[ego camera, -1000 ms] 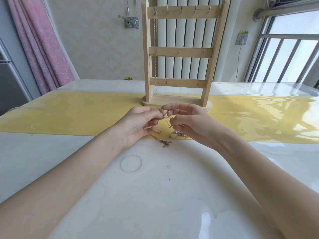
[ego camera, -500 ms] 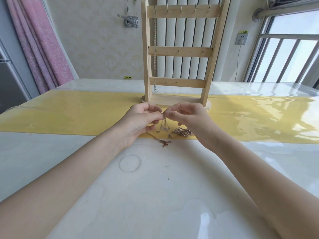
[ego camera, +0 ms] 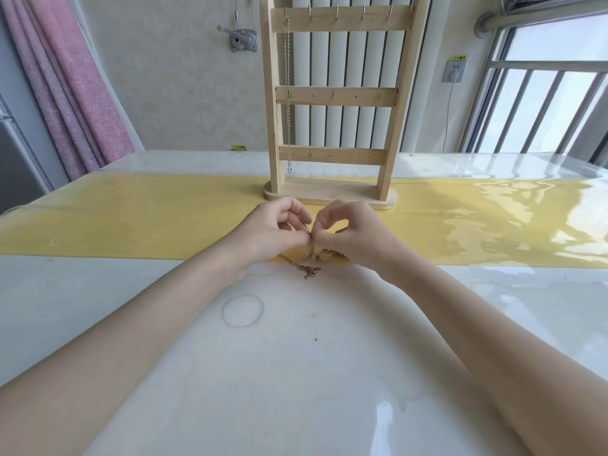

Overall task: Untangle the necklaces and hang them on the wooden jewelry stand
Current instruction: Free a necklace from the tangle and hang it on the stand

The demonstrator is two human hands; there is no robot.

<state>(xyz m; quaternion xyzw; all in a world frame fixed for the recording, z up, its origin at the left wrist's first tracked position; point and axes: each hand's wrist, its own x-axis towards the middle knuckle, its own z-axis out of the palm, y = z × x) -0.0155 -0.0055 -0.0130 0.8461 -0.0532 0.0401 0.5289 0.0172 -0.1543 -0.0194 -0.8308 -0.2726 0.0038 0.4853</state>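
Note:
A tangle of thin copper-coloured necklaces (ego camera: pixel 311 263) lies on the table at the near edge of the yellow runner. My left hand (ego camera: pixel 273 230) and my right hand (ego camera: pixel 353 233) meet just above it, each pinching the same strand of chain between thumb and fingertips. The strand hangs down from the pinch into the pile. Behind my hands stands the wooden jewelry stand (ego camera: pixel 335 97) with three cross bars and small hooks. One silver chain (ego camera: pixel 288 93) hangs from the top bar's leftmost hook.
A yellow runner (ego camera: pixel 131 215) crosses the glossy white table (ego camera: pixel 296 373). A faint ring mark (ego camera: pixel 242 310) lies near my left forearm. Pink curtain at far left, window bars at far right, radiator behind the stand.
My hands have drawn closer together and lower, fingertips now meeting on the strand. The lifted chain hangs shorter above the pile.

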